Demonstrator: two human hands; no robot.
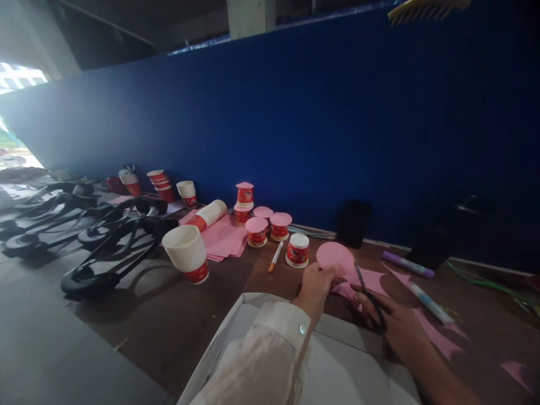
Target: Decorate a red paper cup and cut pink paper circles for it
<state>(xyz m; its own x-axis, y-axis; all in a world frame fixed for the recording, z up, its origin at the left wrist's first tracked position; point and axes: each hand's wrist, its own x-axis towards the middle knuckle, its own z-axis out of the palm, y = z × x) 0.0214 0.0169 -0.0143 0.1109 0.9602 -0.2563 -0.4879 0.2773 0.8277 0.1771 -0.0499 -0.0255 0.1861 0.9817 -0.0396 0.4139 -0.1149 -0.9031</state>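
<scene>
My left hand (316, 289) pinches the lower edge of a round pink paper disc (334, 256). In my right hand (390, 320) is a pair of dark-handled scissors (371, 298), its blades up against the disc's right edge. Pink paper offcuts (371, 279) lie under and beside both hands. Left of the disc, an upturned red and white paper cup (297, 251) stands with its white base bare. Several more upturned cups nearby carry pink discs on top, such as the front one (256, 231); one such cup (245, 195) is stacked on another.
A white box (337, 360) lies in front of me under my forearms. Stacked cups (188, 253), pink sheets (223, 239), a marker (275, 257) and black headset-like frames (113, 264) are leftward. A purple marker (407, 263) lies rightward. A blue partition (270, 129) rises behind.
</scene>
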